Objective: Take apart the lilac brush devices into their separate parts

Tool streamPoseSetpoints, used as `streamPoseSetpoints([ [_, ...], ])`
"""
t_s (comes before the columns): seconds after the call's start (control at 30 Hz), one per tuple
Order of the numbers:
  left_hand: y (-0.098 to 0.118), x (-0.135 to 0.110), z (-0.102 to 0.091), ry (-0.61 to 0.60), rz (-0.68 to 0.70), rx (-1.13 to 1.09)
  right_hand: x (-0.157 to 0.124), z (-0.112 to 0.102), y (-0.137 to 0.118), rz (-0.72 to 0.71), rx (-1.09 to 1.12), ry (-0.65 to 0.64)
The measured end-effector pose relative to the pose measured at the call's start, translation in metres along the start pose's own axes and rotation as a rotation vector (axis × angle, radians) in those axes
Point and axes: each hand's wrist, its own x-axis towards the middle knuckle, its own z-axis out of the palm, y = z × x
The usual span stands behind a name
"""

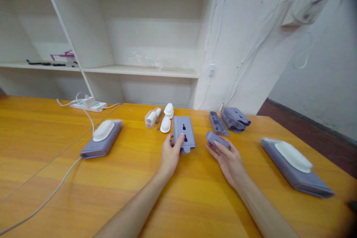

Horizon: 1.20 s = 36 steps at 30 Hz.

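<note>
My left hand (170,155) grips a grey-purple flat case (183,123) by its near left side, thumb on top. Two dark T-shaped cutouts show on its upper face, and a small tab sticks out at its near end. To the right, my right hand (230,160) pinches a small grey-purple rectangular piece (213,137) between thumb and fingers; its far end points up and left. The two held parts are apart. Just beyond the right hand lie an open grey-purple tray with round recesses (216,122) and a folded grey-purple case (235,117).
Behind the left hand are white dome-shaped parts (165,124) and a clear container with white cylinders (152,118). Purple cases topped by white pieces lie at left (104,143) and right (295,167). A power strip (89,104) and cables occupy the left; white shelves (145,70) stand behind.
</note>
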Motion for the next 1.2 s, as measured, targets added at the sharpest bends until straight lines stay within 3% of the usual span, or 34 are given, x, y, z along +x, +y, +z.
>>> streamPoseSetpoints([
  [0.13, -0.003, -0.001, 0.000, -0.056, 0.058, 0.041, 0.002, -0.002, 0.005, -0.051, -0.102, 0.032],
  [0.23, -0.007, 0.000, -0.001, -0.041, 0.073, 0.057, 0.003, -0.002, 0.008, -0.133, -0.326, 0.075],
  [0.4, -0.002, -0.005, 0.000, 0.091, 0.177, 0.060, 0.000, -0.001, 0.012, -0.295, -0.769, 0.107],
  [0.53, 0.007, -0.009, -0.002, 0.182, 0.222, -0.043, -0.001, -0.005, 0.015, -0.277, -1.126, 0.176],
  [0.77, 0.008, -0.010, -0.004, 0.074, 0.195, -0.028, -0.004, -0.001, 0.021, -0.358, -1.608, 0.110],
  [1.07, 0.011, -0.032, 0.008, -0.024, 0.282, -0.067, -0.007, 0.001, 0.025, -0.462, -1.692, 0.023],
  [1.13, 0.009, -0.038, 0.009, -0.005, 0.334, -0.061, -0.010, 0.004, 0.022, -0.563, -1.666, 0.019],
  [1.2, 0.006, -0.044, 0.008, 0.004, 0.393, -0.042, -0.016, 0.007, 0.016, -0.755, -1.598, 0.056],
])
